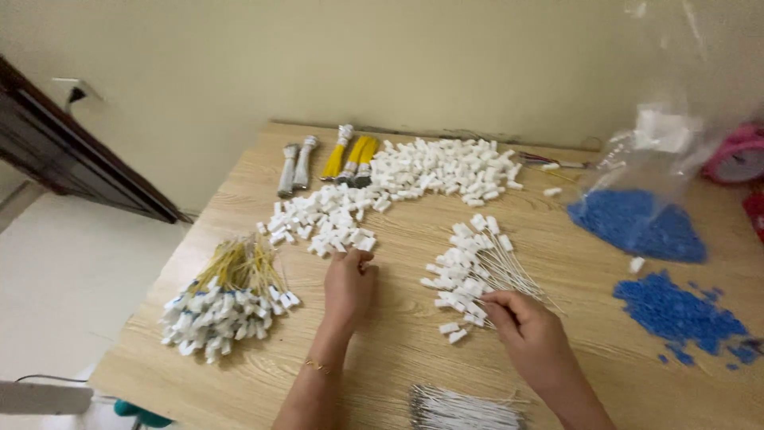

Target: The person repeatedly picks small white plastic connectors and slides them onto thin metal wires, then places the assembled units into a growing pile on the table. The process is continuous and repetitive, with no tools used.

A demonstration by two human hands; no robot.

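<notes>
White wire bundle (461,410) nearest — left hand (348,288) pinches a white connector (362,245), right hand (527,328) grips white-capped wires (477,275).

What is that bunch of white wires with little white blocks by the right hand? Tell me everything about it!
The bunch of white wires lies flat on the wooden table, fanned out. Each thin white wire ends in a small white block that looks like plastic; the blocks crowd together at the left and top, and the bare wire ends point toward the lower right. A few loose blocks lie beside it. The right hand rests on its lower edge, fingers pinching among the blocks. The left hand is apart from it.
</notes>
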